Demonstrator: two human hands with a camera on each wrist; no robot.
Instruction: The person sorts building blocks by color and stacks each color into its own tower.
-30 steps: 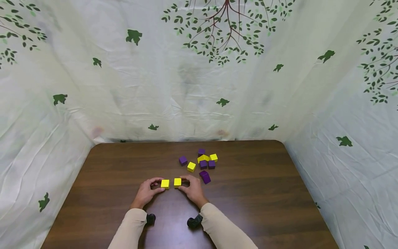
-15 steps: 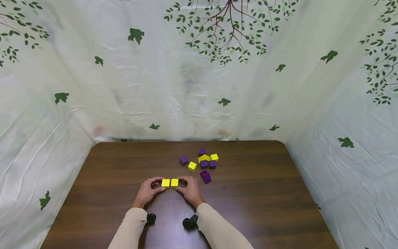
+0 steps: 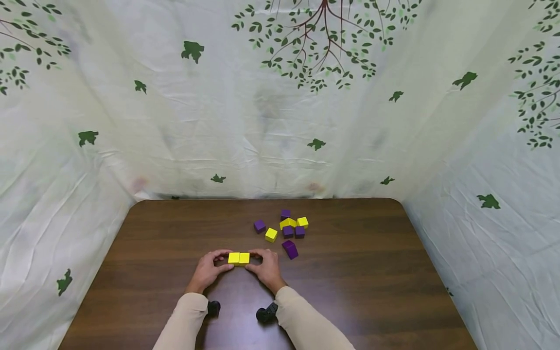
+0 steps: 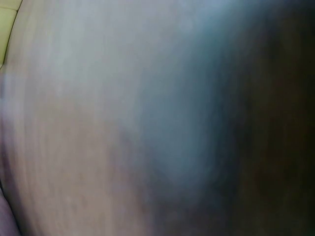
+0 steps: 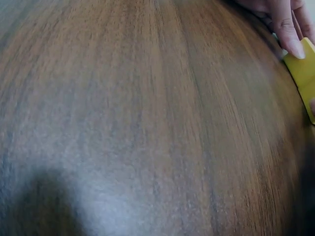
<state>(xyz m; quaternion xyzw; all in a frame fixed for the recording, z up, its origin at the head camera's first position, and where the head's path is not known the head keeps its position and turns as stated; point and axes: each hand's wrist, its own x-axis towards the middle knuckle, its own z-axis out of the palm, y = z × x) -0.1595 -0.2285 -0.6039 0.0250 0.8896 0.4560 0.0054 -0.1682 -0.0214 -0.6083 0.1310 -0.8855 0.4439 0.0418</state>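
Observation:
Two yellow cubes sit side by side on the brown table, their near sides meeting in the head view. My left hand [image 3: 207, 272] pinches the left yellow cube [image 3: 234, 259] between thumb and fingers. From the other side, my right hand [image 3: 268, 270] holds the right yellow cube [image 3: 244, 258] the same way. In the right wrist view, a thumb [image 5: 294, 48] lies against the yellow cubes [image 5: 304, 73] at the right edge. The left wrist view is mostly blurred, with only a strip of yellow cube [image 4: 6, 29] at its top left corner.
Behind the hands, slightly right, lies a loose group of purple and yellow blocks, among them a yellow cube [image 3: 271, 235], a purple cube [image 3: 259, 226] and a purple block [image 3: 290, 249]. A white leaf-print cloth [image 3: 262, 146] surrounds the table [image 3: 372, 272] at back and sides.
My right hand has moved left with its yellow cube, closing the gap to the left one. My left hand has stayed nearly in place.

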